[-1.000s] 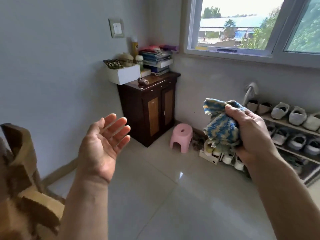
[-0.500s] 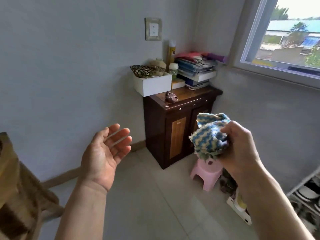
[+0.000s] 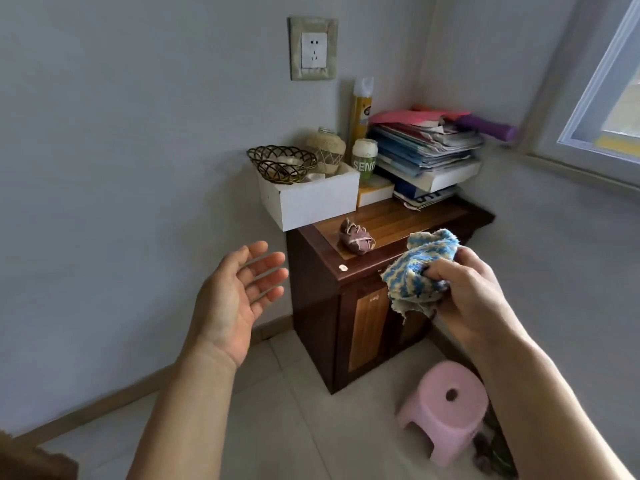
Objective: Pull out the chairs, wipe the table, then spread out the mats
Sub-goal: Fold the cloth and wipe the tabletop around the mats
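Item: crumpled blue-and-cream knitted cloth (image 3: 420, 268). Location: bunched in the right hand (image 3: 467, 292), fingers curled round it, held in the air in front of the dark wooden cabinet (image 3: 360, 327), at about the height of its top. One frayed corner hangs loose below the fist.

Item: left hand (image 3: 235, 296). Condition: released, palm turned up, fingers relaxed and spread, grasping nothing. Position: left of the cabinet, apart from it.

Item: table, mats. Not in view; location cannot be told. A brown wooden piece (image 3: 31, 462) shows at the lower left corner, too cropped to identify.

Hazards, as judged:
- The dangling corner could catch the small brown crumpled rag (image 3: 356, 237) on the cabinet top, or drag it off, if the cloth sweeps low across that surface.
- The white rectangular box (image 3: 311, 199) overhangs the cabinet's left edge and carries a dark wire basket (image 3: 280, 162); a knock from the left hand would likely tip it.
- The leaning stack of books and papers (image 3: 426, 157) juts past the right edge; a brush from the right forearm could slide it.
- The pink plastic stool (image 3: 446, 407) stands on the floor just beside the cabinet, under the right arm; a step forward risks a trip.

Open room: pale tiled floor (image 3: 277, 427) lies bare to the left and in front. Wall behind and the window wall at right close the corner.
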Demonstrator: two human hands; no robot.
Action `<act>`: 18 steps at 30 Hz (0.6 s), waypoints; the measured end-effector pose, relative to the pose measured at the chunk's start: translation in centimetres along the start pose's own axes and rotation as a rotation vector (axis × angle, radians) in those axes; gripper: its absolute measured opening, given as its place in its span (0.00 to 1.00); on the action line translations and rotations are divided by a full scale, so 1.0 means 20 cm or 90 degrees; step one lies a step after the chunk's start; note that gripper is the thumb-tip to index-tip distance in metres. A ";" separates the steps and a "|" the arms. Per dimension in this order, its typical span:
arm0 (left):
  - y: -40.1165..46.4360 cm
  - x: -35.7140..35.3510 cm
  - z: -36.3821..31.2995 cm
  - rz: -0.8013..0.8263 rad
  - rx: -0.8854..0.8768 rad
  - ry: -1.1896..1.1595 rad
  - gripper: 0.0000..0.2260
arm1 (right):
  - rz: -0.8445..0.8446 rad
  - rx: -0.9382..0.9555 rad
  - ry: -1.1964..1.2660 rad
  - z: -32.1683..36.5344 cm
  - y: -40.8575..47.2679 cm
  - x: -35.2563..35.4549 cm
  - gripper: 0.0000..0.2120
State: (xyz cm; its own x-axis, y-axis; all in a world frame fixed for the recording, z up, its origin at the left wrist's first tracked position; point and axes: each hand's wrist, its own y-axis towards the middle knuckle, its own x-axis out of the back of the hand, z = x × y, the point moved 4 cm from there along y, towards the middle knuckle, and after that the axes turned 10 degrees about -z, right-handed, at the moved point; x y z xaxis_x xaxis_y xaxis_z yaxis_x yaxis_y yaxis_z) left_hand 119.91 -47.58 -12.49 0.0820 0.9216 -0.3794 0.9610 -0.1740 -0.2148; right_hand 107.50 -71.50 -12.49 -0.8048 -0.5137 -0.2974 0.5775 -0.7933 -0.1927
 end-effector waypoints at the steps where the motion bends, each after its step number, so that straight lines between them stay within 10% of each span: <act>1: 0.08 -0.06 0.01 0.004 0.005 0.009 0.12 | -0.006 -0.005 -0.007 -0.01 0.10 -0.02 0.19; 18: 1.16 -0.76 0.39 -0.207 0.106 -0.010 0.11 | 0.020 0.012 -0.409 -0.28 1.88 -0.38 0.28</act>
State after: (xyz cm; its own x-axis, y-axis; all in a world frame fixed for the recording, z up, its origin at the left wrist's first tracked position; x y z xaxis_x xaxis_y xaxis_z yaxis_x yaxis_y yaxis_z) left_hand 138.82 -68.28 -18.80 -0.2266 0.9327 -0.2805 0.8801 0.0727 -0.4693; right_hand 136.21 -95.63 -22.70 -0.7127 -0.6253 0.3179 0.6041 -0.7775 -0.1751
